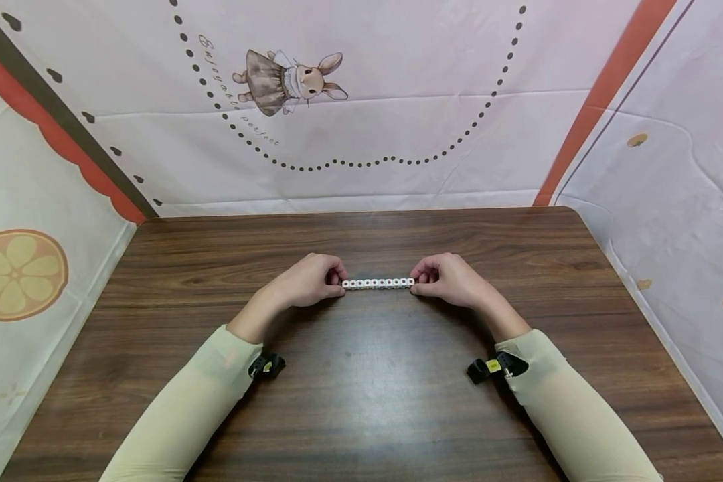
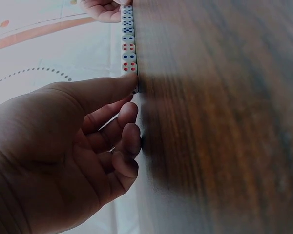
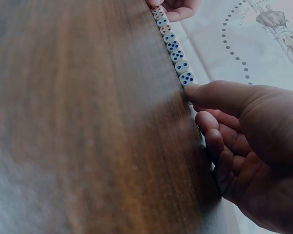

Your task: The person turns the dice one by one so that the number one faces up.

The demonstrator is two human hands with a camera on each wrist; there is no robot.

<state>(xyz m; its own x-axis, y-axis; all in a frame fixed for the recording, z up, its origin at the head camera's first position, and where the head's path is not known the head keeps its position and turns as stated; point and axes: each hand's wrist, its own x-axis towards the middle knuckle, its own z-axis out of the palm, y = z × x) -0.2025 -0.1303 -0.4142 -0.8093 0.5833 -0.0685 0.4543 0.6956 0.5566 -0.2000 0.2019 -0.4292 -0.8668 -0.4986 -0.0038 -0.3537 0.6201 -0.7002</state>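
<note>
A straight row of several white dice (image 1: 378, 284) lies side to side on the wooden table. Red and blue pips show on the dice (image 2: 129, 47) in the left wrist view. My left hand (image 1: 309, 280) pinches the die at the left end between thumb and index finger. At the opposite end, my right hand (image 1: 452, 280) holds the last die the same way, its thumb covering part of that die in the right wrist view. The other fingers of the right hand (image 3: 249, 141) curl in loosely near the table top. Both end dice are partly hidden by fingertips.
The dark brown wooden table (image 1: 361, 388) has its far edge against a pale printed cloth (image 1: 397, 127) with a rabbit drawing (image 1: 289, 80). Similar cloth hangs at the left and right sides. Black straps with small devices (image 1: 267, 365) sit at both wrists.
</note>
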